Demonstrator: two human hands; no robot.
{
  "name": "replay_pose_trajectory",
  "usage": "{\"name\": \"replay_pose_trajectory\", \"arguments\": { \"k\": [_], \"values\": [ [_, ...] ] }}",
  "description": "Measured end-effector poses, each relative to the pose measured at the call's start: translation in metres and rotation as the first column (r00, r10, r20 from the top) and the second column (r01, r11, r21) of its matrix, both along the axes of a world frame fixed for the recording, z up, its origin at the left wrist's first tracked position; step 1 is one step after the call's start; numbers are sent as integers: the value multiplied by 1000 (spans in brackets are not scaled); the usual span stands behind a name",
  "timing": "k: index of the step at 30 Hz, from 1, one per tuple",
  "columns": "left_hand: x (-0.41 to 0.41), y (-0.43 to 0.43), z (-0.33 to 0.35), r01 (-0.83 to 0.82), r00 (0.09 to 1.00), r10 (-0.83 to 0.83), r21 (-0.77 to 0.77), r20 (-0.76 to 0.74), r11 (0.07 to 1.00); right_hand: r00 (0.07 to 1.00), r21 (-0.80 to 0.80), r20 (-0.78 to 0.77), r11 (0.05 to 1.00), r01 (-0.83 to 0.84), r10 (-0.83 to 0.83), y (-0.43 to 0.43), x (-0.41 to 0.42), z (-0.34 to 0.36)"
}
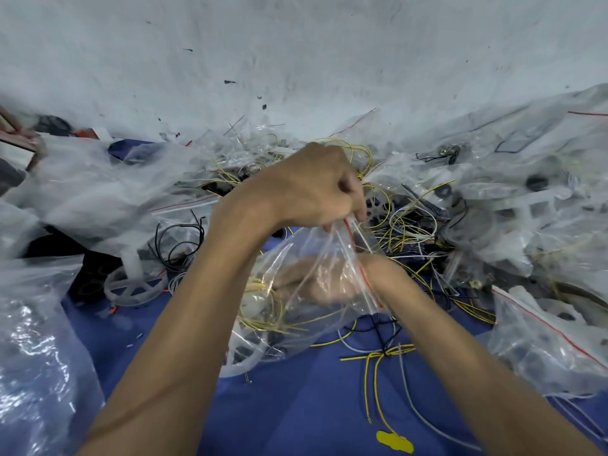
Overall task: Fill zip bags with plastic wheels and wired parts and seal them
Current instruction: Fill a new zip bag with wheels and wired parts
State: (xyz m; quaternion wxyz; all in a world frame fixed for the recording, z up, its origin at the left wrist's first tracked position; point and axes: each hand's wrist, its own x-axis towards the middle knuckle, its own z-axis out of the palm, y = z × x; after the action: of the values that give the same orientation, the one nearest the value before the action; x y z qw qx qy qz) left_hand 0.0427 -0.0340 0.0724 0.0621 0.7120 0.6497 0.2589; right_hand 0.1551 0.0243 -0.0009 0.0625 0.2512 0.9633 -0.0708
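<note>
A: Far left we have a large clear bag (36,357), crumpled, on the blue surface (296,416). What sits next to it?

B: We see a loose white wheel (131,289) flat on the surface. Just behind it is a coil of black wires (179,241).

A: Ok. Hands?

B: The left hand (312,189) is raised at centre with its fingers curled. It pinches the top edge of the zip bag (309,251) at the red strip. We mark the bag as hanging from that pinch, mouth agape, its lower end down at the surface.

A: Contents?

B: We make out a plastic wheel (241,355) in the bag's lower left corner. Yellow wires (263,319) loop above it, also inside.

A: And the right hand (316,286)?

B: It's inside the bag, in through the mouth up to the wrist, fingers pointing left. We see it only through the plastic and blurred, so we cannot tell whether it grips anything.

A: Right of the bag?

B: A tied wire bundle (388,353) of yellow, white and black strands lies on the surface beside the right forearm. A yellow tag (394,441) sits near the bottom edge. Behind those we log a tangled wire pile (411,232) with a wheel mixed in. Far right, a filled bag (543,343) with a red strip along its top lies on the surface.
</note>
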Motion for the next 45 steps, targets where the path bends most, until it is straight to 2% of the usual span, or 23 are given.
{"name": "replay_pose_trajectory", "arguments": {
  "k": [1,3,4,7,8,9,11,13,15,17,18,20,22,24,27,30,33,35,37,40,42,44,45],
  "values": [
    [-4,0,0,-29,1000,29,15,10,999,994,-151,-17,983,107,-110,2,-5,2],
    [-11,1,-1,-101,995,101,-10,28,995,979,-331,33,922,203,-203,4,-10,10],
    [-13,3,-2,-128,992,128,-56,5,990,985,-350,45,920,174,-169,3,-12,11],
    [-15,7,-8,-161,979,109,-328,-173,931,996,-336,70,939,68,-47,-1,-16,0],
    [-14,10,-11,-185,975,120,-388,-186,903,999,-315,47,949,-10,26,2,-17,-2],
    [-14,12,-14,-214,971,147,-410,-191,887,996,-293,17,953,-78,86,3,-19,3],
    [-16,14,-13,-294,953,250,-334,-168,895,976,-196,-90,957,-212,197,10,-17,17],
    [-22,15,-9,-400,916,395,-183,-67,898,925,-195,-359,959,-207,127,17,-11,32],
    [-33,15,-4,-494,859,497,-59,119,868,753,-241,-657,957,-162,-38,25,-5,41],
    [-42,11,2,-555,774,513,7,372,832,606,-311,-780,937,-160,-156,30,-1,45],
    [-44,6,5,-576,709,495,9,502,817,617,-326,-771,931,-163,-162,33,-1,43],
    [-47,2,9,-583,625,422,33,656,812,740,-331,-657,937,-114,-142,37,-2,38],
    [-43,0,11,-530,642,341,77,687,845,807,-283,-570,959,-18,-153,41,-4,30],
    [-39,3,14,-456,722,273,140,636,879,776,-253,-600,967,44,-193,41,-8,25],
    [-39,-1,12,-263,662,97,109,743,959,620,-472,-697,881,-19,-360,40,-9,27],
    [-50,-5,1,-198,828,150,31,541,980,461,-615,-707,788,-25,-537,42,-7,32],
    [-47,-5,-6,-69,944,138,-229,300,971,364,-733,-651,676,-75,-666,39,-6,41],
    [-37,3,-14,-17,989,67,-360,128,933,315,-805,-592,557,-202,-742,37,-6,50],
    [-27,16,-26,-95,995,74,-419,-66,903,293,-827,-544,442,-348,-786,33,-4,58],
    [-17,33,-41,-174,975,106,-366,-197,914,301,-820,-509,348,-455,-806,31,-1,64],
    [-20,41,-48,-230,952,170,-227,-256,946,283,-810,-498,322,-490,-820,31,2,65],
    [-28,43,-49,-307,936,291,-58,-197,950,267,-793,-514,332,-512,-815,33,5,66],
    [-32,41,-48,-325,940,322,-15,-113,945,278,-786,-549,374,-492,-788,34,7,66]
  ]
}}
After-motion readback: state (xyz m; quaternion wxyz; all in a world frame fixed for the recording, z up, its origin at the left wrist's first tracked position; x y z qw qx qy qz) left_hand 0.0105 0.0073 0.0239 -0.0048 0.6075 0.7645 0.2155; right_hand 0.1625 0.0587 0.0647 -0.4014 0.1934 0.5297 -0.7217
